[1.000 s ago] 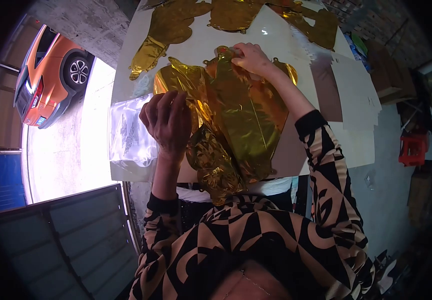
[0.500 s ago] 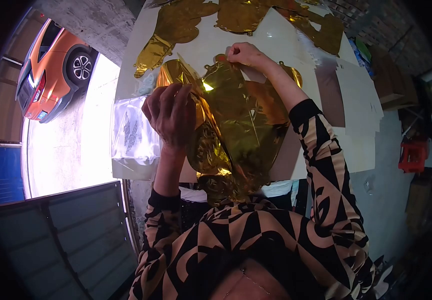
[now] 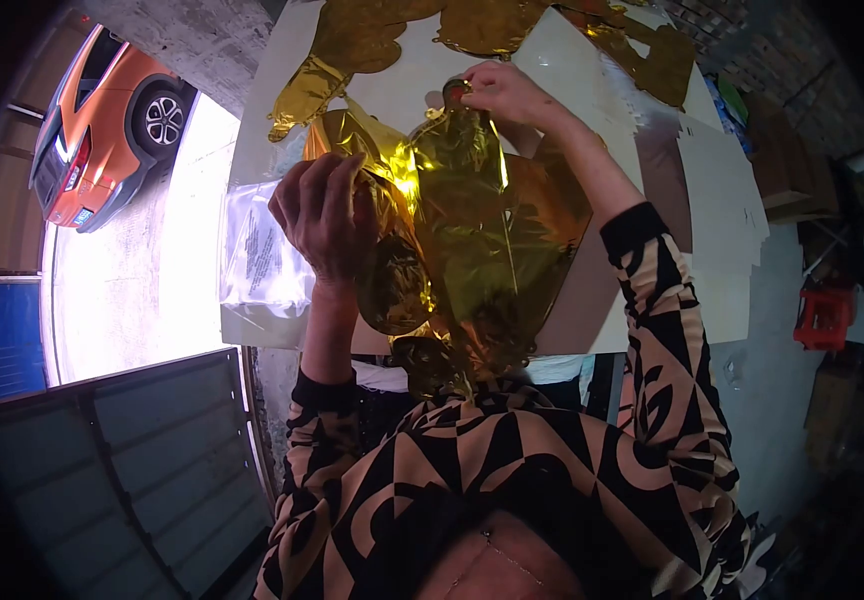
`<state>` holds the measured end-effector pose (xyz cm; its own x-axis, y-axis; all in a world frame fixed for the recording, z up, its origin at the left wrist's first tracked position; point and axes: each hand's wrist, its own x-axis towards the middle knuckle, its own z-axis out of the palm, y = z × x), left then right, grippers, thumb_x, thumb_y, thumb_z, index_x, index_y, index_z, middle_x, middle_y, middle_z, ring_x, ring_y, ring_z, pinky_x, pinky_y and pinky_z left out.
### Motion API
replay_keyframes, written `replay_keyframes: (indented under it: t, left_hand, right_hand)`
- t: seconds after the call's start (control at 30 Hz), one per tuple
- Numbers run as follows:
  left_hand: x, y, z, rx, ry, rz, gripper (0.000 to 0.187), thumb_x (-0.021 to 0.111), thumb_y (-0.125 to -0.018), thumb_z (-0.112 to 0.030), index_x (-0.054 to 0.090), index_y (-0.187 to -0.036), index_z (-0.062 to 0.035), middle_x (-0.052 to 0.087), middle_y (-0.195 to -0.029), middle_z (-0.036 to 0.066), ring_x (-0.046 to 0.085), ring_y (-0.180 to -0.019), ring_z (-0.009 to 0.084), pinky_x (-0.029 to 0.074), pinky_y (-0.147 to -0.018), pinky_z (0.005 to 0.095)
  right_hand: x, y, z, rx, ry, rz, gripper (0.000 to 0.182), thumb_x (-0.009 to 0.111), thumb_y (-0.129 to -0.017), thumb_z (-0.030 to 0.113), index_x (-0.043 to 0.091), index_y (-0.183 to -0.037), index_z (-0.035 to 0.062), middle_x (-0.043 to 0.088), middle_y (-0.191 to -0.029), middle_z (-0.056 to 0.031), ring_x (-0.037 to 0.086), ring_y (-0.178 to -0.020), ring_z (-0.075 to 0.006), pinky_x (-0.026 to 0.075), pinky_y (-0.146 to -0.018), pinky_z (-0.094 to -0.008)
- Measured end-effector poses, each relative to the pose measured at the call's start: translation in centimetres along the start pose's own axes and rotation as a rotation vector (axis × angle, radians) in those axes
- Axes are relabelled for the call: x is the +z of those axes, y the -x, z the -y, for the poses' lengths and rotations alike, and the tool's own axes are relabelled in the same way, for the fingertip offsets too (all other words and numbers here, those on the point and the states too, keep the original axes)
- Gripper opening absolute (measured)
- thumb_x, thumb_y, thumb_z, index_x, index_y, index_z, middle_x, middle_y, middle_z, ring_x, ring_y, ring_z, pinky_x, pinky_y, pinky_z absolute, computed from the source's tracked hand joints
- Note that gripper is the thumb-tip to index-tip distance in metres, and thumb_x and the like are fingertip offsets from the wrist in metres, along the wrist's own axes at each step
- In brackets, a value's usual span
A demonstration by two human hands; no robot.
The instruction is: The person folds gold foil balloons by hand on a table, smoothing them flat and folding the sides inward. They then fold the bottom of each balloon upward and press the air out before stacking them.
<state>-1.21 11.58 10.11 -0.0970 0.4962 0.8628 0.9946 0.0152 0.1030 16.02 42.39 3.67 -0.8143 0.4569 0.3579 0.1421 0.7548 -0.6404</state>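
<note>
A large gold foil sheet [image 3: 492,230], shiny and creased, hangs from the table toward my chest. My right hand [image 3: 502,92] pinches its narrow top end, where a small reddish spot shows by the fingertips. On the left, my left hand [image 3: 327,210] is closed with curled fingers on the edge of a folded gold foil part [image 3: 392,290]. The fingertips of my left hand are partly hidden behind the knuckles. More gold foil pieces [image 3: 357,40] lie flat at the far side of the table.
The pale table [image 3: 262,335] carries a clear plastic bag [image 3: 264,245] at left and cardboard sheets [image 3: 717,200] at right. Beyond stand an orange car [image 3: 112,130], a dark metal panel [image 3: 142,470] and a red stool [image 3: 824,318].
My right hand has moved slightly up and right, lifting and straightening the foil's top end. My left hand has shifted a little left, and the foil between the hands has spread.
</note>
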Motion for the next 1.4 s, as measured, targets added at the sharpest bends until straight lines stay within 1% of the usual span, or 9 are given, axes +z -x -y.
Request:
replay_keyframes:
  t: [0.03, 0.27, 0.63, 0.73, 0.93, 1.07, 1.2, 1.3, 1.4]
  left_hand:
    - [0.0, -0.1, 0.0, 0.001, 0.006, 0.0, 0.029, 0.077, -0.082, -0.007, 0.076, -0.11, -0.0157, 0.072, -0.11, 0.002, 0.064, -0.108, 0.024, 0.044, -0.098, 0.039]
    - [0.2, -0.8, -1.2, -0.01, 0.066, -0.002, 0.025, 0.075, -0.085, -0.013, 0.076, -0.11, -0.0144, 0.072, -0.111, 0.004, 0.063, -0.108, 0.0264, 0.044, -0.099, 0.0404]
    - [0.1, -1.3, -0.5, -0.069, 0.162, -0.076, 0.026, 0.076, -0.08, -0.003, 0.077, -0.105, -0.0117, 0.074, -0.11, 0.006, 0.065, -0.106, 0.0273, 0.049, -0.097, 0.0406]
    - [0.2, -1.8, 0.3, -0.155, 0.233, -0.092, 0.026, 0.075, -0.079, -0.002, 0.077, -0.103, -0.0107, 0.074, -0.108, 0.007, 0.066, -0.105, 0.0275, 0.05, -0.095, 0.0398]
    - [0.2, -1.6, 1.3, -0.424, 0.402, -0.072, 0.025, 0.071, -0.079, 0.0, 0.077, -0.102, -0.0103, 0.073, -0.105, 0.009, 0.065, -0.102, 0.0291, 0.051, -0.094, 0.0388]
    - [1.6, -0.1, 3.2, -0.656, 0.685, -0.062, 0.021, 0.07, -0.086, -0.003, 0.078, -0.104, -0.0109, 0.074, -0.103, 0.004, 0.066, -0.103, 0.0197, 0.054, -0.087, 0.0339]
    - [4.2, 1.2, 4.7, -0.821, 0.872, -0.087, 0.019, 0.07, -0.088, -0.006, 0.079, -0.104, -0.013, 0.073, -0.104, 0.003, 0.066, -0.101, 0.0138, 0.056, -0.076, 0.0288]
    - [5.5, 1.7, 4.9, -0.755, 0.864, -0.11, 0.017, 0.072, -0.093, -0.002, 0.075, -0.109, -0.0041, 0.074, -0.1, 0.003, 0.069, -0.09, 0.0116, 0.056, -0.08, 0.0253]
    - [6.8, 2.1, 5.2, -0.682, 0.799, -0.115, 0.018, 0.071, -0.091, -0.002, 0.076, -0.108, -0.0057, 0.073, -0.099, 0.003, 0.068, -0.087, 0.0111, 0.055, -0.08, 0.0258]
  right_hand:
    - [-0.1, 0.2, 0.0, -0.108, -0.08, -0.136, 0.033, 0.077, -0.089, 0.025, 0.059, -0.074, 0.0029, 0.067, -0.081, -0.0045, 0.061, -0.081, -0.0193, 0.049, -0.084, -0.0352]
    - [-7.3, 2.9, 9.6, 0.213, -0.064, -0.108, 0.025, 0.07, -0.101, 0.024, 0.058, -0.088, 0.0064, 0.05, -0.077, 0.007, 0.045, -0.073, -0.0044, 0.041, -0.067, -0.0249]
    - [-10.6, 4.4, 9.5, 0.12, 0.103, -0.105, 0.037, 0.066, -0.103, 0.033, 0.053, -0.083, 0.0046, 0.039, -0.067, 0.005, 0.037, -0.064, -0.0066, 0.033, -0.057, -0.0301]
    - [-11.8, 4.6, 8.4, 0.241, 0.161, -0.026, 0.039, 0.066, -0.101, 0.036, 0.059, -0.087, 0.001, 0.048, -0.066, -0.0031, 0.044, -0.061, -0.0135, 0.039, -0.059, -0.0347]
    - [-14.2, 7.0, 8.0, 0.315, -0.061, -0.142, 0.036, 0.065, -0.103, 0.038, 0.065, -0.089, 0.0052, 0.048, -0.075, 0.0088, 0.044, -0.072, -0.0032, 0.037, -0.062, -0.0266]
    - [-17.0, 9.0, 10.4, 0.378, -0.283, -0.222, 0.032, 0.065, -0.104, 0.038, 0.069, -0.097, 0.0069, 0.051, -0.081, 0.0096, 0.044, -0.075, -0.0024, 0.038, -0.064, -0.0242]
    - [-19.5, 10.4, 13.4, 0.479, -0.549, -0.221, 0.032, 0.064, -0.106, 0.035, 0.07, -0.114, 0.0046, 0.068, -0.096, 0.0052, 0.062, -0.08, -0.0007, 0.052, -0.071, -0.0213]
    - [-21.2, 11.2, 14.0, 0.457, -0.591, -0.219, 0.035, 0.061, -0.107, 0.033, 0.066, -0.121, 0.0014, 0.072, -0.101, 0.0005, 0.068, -0.083, -0.0033, 0.057, -0.072, -0.0226]
    - [-22.3, 11.7, 15.8, 0.418, -0.603, -0.291, 0.037, 0.062, -0.107, 0.031, 0.066, -0.127, 0.0011, 0.072, -0.112, -0.0011, 0.068, -0.087, -0.0035, 0.055, -0.07, -0.0212]
